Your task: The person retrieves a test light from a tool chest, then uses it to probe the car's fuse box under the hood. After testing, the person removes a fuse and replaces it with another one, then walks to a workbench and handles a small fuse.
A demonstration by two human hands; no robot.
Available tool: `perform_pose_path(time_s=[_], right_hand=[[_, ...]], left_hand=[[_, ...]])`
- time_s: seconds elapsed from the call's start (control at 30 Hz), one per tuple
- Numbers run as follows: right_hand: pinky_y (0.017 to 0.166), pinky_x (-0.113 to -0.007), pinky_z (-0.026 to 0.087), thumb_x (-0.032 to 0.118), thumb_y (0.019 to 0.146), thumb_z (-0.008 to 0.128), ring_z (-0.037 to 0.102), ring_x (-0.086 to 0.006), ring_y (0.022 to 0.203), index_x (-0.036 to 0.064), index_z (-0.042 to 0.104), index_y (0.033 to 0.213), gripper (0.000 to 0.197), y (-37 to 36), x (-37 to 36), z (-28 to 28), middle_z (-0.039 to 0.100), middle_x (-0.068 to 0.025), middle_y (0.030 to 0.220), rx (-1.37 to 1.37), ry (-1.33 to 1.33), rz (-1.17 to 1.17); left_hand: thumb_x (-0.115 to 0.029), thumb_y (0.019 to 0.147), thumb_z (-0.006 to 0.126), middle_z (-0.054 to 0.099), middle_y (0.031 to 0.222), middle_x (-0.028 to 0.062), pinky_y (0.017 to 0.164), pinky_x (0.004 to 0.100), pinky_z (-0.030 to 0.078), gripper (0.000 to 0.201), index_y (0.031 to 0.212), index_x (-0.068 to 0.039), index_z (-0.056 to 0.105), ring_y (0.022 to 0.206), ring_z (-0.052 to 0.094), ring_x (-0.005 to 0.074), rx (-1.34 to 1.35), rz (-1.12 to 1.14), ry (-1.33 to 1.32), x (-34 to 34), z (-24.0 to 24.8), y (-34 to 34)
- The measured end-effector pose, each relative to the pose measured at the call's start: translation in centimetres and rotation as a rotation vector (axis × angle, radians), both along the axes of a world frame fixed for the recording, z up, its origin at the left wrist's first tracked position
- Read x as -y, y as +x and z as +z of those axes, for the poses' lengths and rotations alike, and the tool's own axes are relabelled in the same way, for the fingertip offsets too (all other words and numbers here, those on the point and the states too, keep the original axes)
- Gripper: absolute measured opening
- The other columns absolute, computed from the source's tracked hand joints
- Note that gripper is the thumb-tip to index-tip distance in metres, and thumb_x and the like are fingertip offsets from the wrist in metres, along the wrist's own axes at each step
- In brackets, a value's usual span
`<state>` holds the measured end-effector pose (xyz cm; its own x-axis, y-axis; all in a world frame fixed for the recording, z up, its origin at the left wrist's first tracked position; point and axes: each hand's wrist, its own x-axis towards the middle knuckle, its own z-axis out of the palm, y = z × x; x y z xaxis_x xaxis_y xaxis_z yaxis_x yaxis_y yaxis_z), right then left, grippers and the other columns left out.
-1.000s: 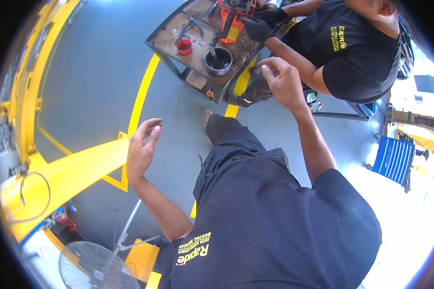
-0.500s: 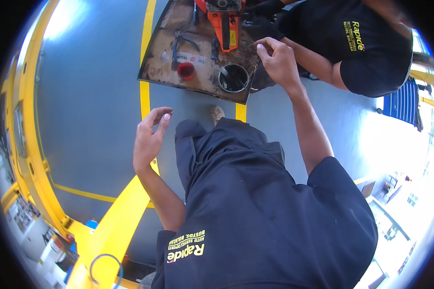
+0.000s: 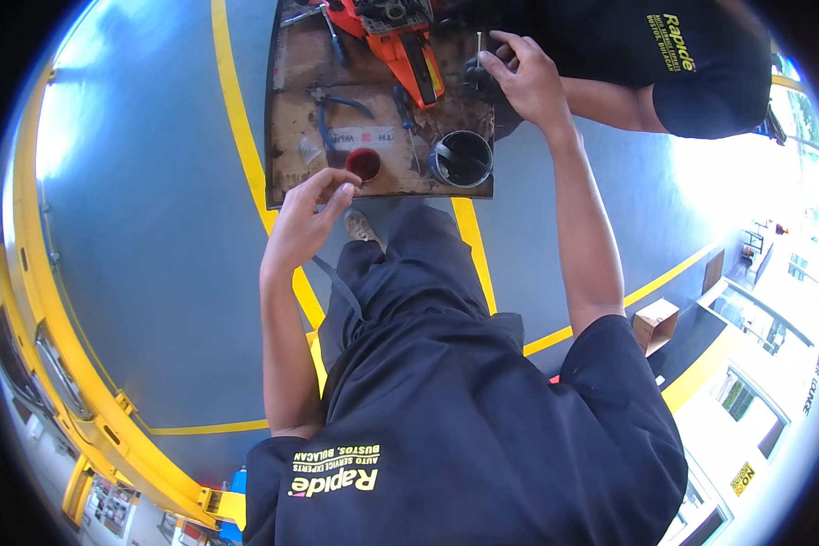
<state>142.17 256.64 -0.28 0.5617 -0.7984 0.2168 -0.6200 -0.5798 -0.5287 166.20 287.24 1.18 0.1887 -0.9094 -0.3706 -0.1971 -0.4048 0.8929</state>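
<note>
My left hand [image 3: 309,218] is at the near edge of the worktop, its fingers loosely curved and its fingertips at the rim of a small red cup [image 3: 364,164]. I see nothing held in it. My right hand [image 3: 526,80] hangs over the right edge, index finger and thumb apart, nothing visible between them. Close to its fingertips is a thin pale-tipped rod [image 3: 479,45] by a co-worker's dark-gloved hand [image 3: 480,77]. An orange chainsaw body [image 3: 400,56] lies at the back. A round tin [image 3: 461,159] with dark contents and a tool inside stands near the front.
On the stained worktop [image 3: 291,109] lie blue-handled pliers [image 3: 323,114], a screwdriver [image 3: 338,45] and another dark-handled tool [image 3: 403,105]. A co-worker's black-shirted body [image 3: 710,77] is at the back right. A yellow metal frame [image 3: 73,391] runs along the left.
I have come closer to the worktop. My left hand has moved forward from beside my leg to the red cup. My right hand stays beside the co-worker's glove, its curled fingers now nearer the rod.
</note>
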Motion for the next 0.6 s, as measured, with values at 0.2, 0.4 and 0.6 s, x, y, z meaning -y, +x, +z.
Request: perform_pose_path(time_s=[0.2,0.4,0.6], right_hand=[[0.081,-0.035,0.059,0.033,0.1,0.076,0.074,-0.0245,0.081,0.003,0.074,0.123,0.038,1.6,1.9,-1.1,0.078,-0.012,0.094,0.005,0.16,0.016],[0.072,-0.035,0.058,0.02,0.098,0.078,0.076,-0.0248,0.076,0.001,0.073,0.102,0.02,2.7,1.0,0.3,0.078,-0.0133,0.087,0.244,0.205,-0.004],[0.066,-0.024,0.056,0.013,0.098,0.08,0.071,-0.0072,0.075,-0.0006,0.069,0.097,0.017,5.4,-1.6,-1.1,0.076,-0.0068,0.082,0.583,0.315,-0.202]], left_hand=[[-0.019,0.108,0.064,0.076,0.101,0.007,0.088,0.0318,0.054,0.024,0.121,0.0,0.071,0.095,0.069,0.0137,-0.074,-0.027,0.012,5.5,-2.0,-0.2],[-0.019,0.109,0.062,0.074,0.106,0.0058,0.091,0.0294,0.053,0.026,0.125,0.0,0.069,0.1,0.067,0.0115,-0.193,0.097,0.065,11.2,-5.2,-0.9],[-0.021,0.111,0.06,0.072,0.124,0.0082,0.105,0.0317,0.049,0.031,0.132,0.001,0.066,0.116,0.066,0.0154,-0.399,0.369,0.031,15.9,-9.4,-1.8]])
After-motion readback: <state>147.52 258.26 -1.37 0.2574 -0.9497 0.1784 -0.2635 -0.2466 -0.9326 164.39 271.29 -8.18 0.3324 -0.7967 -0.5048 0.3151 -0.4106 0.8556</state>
